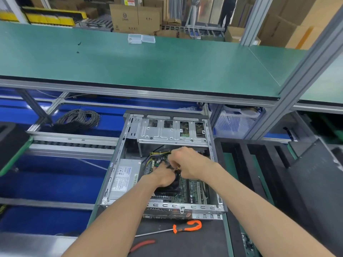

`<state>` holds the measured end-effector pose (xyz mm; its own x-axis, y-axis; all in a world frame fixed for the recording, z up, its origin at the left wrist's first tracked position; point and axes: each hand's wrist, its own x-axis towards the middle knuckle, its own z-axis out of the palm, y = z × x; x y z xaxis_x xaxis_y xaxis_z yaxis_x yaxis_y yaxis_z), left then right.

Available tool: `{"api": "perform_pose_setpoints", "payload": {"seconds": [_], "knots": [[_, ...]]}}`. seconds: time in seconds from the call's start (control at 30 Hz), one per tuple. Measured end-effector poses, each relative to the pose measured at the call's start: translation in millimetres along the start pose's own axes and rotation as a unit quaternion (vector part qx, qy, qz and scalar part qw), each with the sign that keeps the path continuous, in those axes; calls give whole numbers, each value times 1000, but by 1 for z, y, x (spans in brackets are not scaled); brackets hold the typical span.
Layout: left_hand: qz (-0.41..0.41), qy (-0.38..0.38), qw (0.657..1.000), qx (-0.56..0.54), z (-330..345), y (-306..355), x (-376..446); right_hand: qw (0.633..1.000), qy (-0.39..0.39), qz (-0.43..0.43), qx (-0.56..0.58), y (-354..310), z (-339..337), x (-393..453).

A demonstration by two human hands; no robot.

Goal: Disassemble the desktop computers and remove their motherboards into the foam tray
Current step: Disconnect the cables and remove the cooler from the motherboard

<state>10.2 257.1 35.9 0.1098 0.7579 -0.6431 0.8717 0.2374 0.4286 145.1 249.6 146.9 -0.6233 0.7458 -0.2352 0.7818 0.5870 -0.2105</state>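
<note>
A green-matted shelf ran across the workstation above blue bins, with cardboard boxes stacked in the room beyond, and an orange-handled screwdriver lay on the dark mat near the person. The desktop computer lay open on its side at the bench's centre, showing a silver drive cage, a grey power supply and the green motherboard still inside, with the black foam tray just to its right. Both hands met over the board, the left hand and right hand each curled and pinching black cables between them.
</note>
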Motion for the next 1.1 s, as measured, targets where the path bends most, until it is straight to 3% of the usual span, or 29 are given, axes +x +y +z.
{"api": "perform_pose_setpoints", "payload": {"seconds": [0.1,0.17,0.27,0.43,0.53,0.63,0.8,0.87,1.1], "knots": [[-4,-7,999,37,3,-2,4,994,61,90,-23,6,-1,2],[-42,13,999,-11,4,-1,2,988,36,134,-70,10,-4,4],[-69,-1,986,-152,2,-1,5,994,-1,75,-79,6,-5,4],[-25,-11,998,-56,6,-7,12,999,-29,-13,-37,-1,-7,-1],[-18,-22,999,-33,5,-6,12,996,42,62,-37,8,-4,-1],[-33,-9,999,-4,3,-4,10,991,22,123,-54,13,-4,-1],[-2,-41,999,7,3,-6,10,999,-4,-3,-33,1,-3,-3],[-6,-51,998,21,2,-6,10,1000,0,-13,-28,1,-3,-4],[21,-49,995,81,-5,5,-2,989,87,81,88,19,-1,-28]]}}
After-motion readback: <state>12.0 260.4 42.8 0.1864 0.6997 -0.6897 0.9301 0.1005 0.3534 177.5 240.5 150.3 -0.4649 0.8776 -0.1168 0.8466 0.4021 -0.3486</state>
